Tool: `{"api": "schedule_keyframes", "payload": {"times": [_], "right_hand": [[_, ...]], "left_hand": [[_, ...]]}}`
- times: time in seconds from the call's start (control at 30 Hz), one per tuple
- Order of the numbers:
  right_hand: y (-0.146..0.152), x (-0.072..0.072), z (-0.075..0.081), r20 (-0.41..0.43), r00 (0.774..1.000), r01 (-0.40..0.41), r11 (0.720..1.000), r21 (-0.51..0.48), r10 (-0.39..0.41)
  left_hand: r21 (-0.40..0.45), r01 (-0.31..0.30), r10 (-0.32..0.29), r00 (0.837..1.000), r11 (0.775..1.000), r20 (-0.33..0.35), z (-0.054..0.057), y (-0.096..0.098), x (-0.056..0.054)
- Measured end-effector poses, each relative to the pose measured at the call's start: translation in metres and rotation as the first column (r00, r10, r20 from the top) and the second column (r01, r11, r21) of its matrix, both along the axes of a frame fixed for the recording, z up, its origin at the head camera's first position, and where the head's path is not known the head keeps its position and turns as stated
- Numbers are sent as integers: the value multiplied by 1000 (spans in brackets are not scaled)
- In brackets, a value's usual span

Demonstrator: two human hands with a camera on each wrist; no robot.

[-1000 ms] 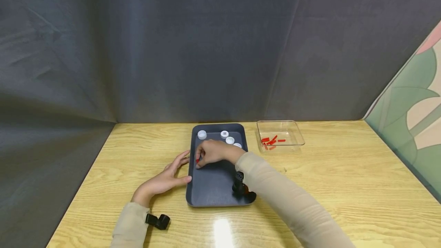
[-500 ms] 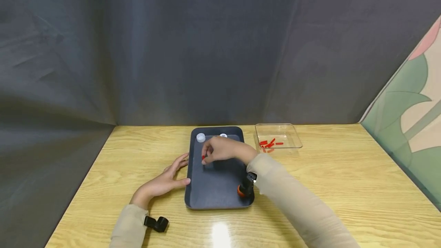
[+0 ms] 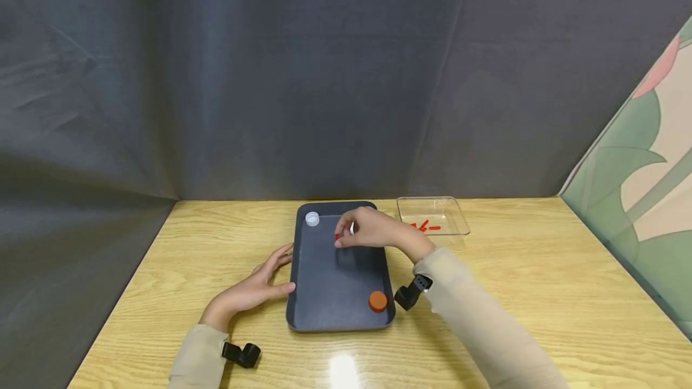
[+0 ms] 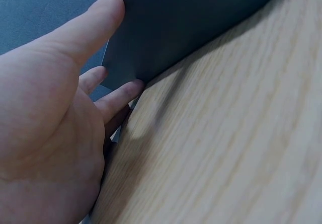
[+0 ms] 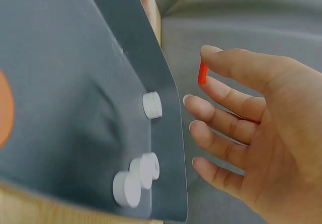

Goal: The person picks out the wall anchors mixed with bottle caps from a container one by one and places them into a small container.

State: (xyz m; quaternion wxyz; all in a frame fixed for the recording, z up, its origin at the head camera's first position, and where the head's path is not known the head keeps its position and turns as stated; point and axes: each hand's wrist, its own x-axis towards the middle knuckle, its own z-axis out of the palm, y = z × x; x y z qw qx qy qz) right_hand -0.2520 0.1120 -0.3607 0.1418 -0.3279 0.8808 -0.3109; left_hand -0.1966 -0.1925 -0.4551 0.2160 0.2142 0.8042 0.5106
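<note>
My right hand (image 3: 373, 229) is held over the far part of the dark grey tray (image 3: 319, 281). Between thumb and index fingertip it pinches a small red stick (image 5: 203, 72), the other fingers spread loosely. A white round cap (image 3: 312, 219) lies in the tray's far left corner. Several more white caps (image 5: 127, 189) show in the right wrist view, mostly hidden by the hand in the head view. An orange cap (image 3: 377, 301) sits in the near right corner. With fingers extended, my left hand (image 3: 251, 290) touches the tray's left side.
A clear plastic box (image 3: 453, 232) with several red sticks (image 3: 424, 224) stands right of the tray's far end. Dark cloth (image 3: 324, 77) hangs behind the wooden table (image 3: 519, 281). A wall with a leaf pattern (image 3: 649, 173) rises at the right.
My right hand has moved right and away from me over the tray, carrying the red stick. The orange cap has come into full view. My left hand has stayed at the tray's edge.
</note>
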Motion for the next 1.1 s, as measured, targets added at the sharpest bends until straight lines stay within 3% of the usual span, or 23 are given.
{"api": "schedule_keyframes", "payload": {"times": [0.3, 0.93, 1.1], "right_hand": [[24, 6, -2, 32, 996, 89, 994, -61, -87], [79, 15, -10, -95, 973, 196, 969, -152, -212], [92, 16, -10, -53, 967, 235, 955, -180, -248]], "left_hand": [[-33, -7, 7, 1000, 999, -7, 2, -1, 2], [-23, -7, 7, 1000, 1000, -14, -1, 1, 2], [-23, -12, 11, 1000, 1000, -9, -2, 1, 1]]}}
